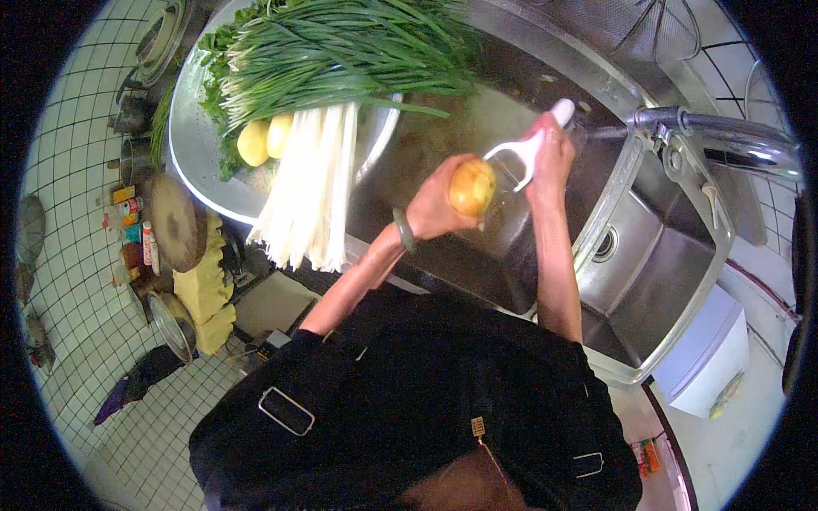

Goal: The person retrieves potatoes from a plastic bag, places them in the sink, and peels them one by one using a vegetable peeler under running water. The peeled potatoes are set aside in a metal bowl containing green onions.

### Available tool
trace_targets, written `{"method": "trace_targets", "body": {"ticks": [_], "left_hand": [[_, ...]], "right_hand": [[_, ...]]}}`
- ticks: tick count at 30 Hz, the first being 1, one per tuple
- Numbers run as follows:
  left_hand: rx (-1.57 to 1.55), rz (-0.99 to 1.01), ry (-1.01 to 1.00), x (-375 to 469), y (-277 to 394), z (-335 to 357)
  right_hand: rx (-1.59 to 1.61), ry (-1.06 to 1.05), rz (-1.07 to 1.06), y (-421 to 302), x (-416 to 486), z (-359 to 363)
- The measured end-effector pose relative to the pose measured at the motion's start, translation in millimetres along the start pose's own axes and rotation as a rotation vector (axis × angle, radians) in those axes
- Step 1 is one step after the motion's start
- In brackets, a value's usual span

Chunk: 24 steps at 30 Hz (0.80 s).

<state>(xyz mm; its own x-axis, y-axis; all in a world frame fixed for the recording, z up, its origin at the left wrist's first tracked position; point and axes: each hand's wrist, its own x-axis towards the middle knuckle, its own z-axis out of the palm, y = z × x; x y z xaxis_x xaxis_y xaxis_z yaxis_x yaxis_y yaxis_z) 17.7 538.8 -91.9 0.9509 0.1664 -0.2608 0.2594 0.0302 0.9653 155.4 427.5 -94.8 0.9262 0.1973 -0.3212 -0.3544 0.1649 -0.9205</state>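
Note:
My left hand [438, 199] holds a potato [471, 187], partly peeled, over the sink basin. In my right hand [551, 160] is a white Y-shaped peeler [525, 153], its blade close to the right side of the potato; whether they touch is unclear. To the left, a wide metal colander [185, 167] carries long green garlic chives [345, 61], white-stalked scallions or leeks [313, 191], leafy greens [229, 150] and peeled potatoes [254, 143]. The white stalks reach out over the colander's near rim.
A second steel basin [677, 268] with a drain lies at the right, below a chrome faucet [735, 128]. Peel scraps lie in the far part of the nearer sink [441, 137]. A wire mesh basket [658, 29] is at the top right. Bottles [147, 243] and a round wooden board [174, 223] stand left.

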Motion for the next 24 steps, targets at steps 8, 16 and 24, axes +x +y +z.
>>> {"method": "trace_targets", "body": {"ticks": [8, 16, 24], "left_hand": [[-0.334, -0.107, -0.018, -4.6, 9.4, 0.6], [-0.381, -0.164, -0.1, -6.2, 16.1, -1.1], [-0.352, -0.126, -0.102, -3.6, 16.3, 8.5]], "right_hand": [[-0.325, 0.14, -0.165, 3.8, -2.9, 0.9], [-0.233, -0.093, 0.174, -8.4, -14.4, 6.8], [-0.249, 0.232, -0.439, -12.5, -0.7, -5.2]]}}
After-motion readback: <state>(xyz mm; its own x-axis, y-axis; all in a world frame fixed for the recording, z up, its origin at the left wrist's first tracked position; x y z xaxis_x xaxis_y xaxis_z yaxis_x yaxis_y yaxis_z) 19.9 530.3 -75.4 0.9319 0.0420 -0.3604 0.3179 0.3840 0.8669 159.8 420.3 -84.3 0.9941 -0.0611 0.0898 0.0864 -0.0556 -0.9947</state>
